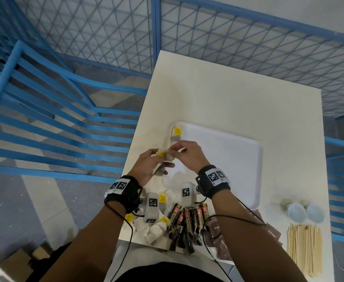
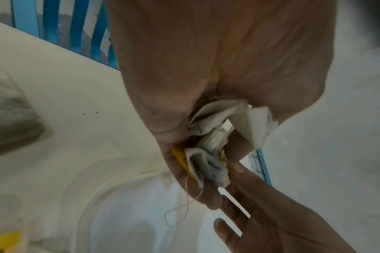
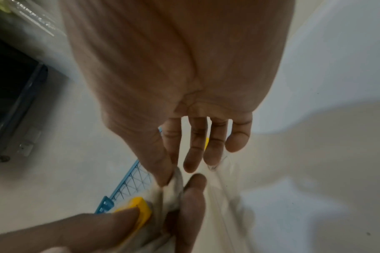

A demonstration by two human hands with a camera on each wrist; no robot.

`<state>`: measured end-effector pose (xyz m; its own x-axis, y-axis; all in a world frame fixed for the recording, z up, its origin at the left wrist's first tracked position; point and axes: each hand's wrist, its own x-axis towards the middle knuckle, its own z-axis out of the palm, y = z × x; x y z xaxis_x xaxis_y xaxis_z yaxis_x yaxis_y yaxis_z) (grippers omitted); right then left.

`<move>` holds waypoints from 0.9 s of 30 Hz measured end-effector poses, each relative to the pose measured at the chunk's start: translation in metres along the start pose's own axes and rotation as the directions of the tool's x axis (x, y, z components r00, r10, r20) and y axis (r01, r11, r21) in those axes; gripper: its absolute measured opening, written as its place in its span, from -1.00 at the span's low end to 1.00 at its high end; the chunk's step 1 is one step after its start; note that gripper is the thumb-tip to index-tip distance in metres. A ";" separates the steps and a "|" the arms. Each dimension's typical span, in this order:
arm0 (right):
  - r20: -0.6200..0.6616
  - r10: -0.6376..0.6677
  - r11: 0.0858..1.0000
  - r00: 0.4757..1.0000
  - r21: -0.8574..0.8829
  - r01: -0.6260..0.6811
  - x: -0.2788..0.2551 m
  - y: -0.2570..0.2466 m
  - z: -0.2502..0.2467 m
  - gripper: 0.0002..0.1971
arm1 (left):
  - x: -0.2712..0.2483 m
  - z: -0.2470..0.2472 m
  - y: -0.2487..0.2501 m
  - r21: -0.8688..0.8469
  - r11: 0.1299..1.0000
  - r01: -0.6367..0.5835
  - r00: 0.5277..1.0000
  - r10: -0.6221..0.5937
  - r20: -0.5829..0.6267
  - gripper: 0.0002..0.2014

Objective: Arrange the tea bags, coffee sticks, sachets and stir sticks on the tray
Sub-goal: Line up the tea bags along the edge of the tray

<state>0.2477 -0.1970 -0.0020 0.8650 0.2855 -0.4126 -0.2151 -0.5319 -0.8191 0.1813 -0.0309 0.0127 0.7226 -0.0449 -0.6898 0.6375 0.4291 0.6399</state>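
Above the white tray's near-left corner, the left hand holds a bunch of tea bags in curled fingers, while the right hand's thumb and forefinger pinch one bag's top.

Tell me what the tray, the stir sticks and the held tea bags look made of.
Tray: smooth white plastic, probably; faint sheen, rounded corners.
Stir sticks: pale, flat strips, likely bare wood.
Tea bags in the left hand: thin, crumpled, matte paper, thread and yellow tag attached.
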 end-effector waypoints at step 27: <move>0.062 0.135 0.981 0.989 0.129 -0.142 -0.009 -0.002 -0.002 -0.86 | 0.011 0.003 -0.012 0.195 0.977 -0.083 0.971 0.124 -0.205 -0.89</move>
<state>0.2414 -0.2005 0.0040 0.7983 0.2601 -0.5431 -0.3923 -0.4596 -0.7968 0.1827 -0.0395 -0.0012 0.7259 0.1941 -0.6598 0.6148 0.2469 0.7490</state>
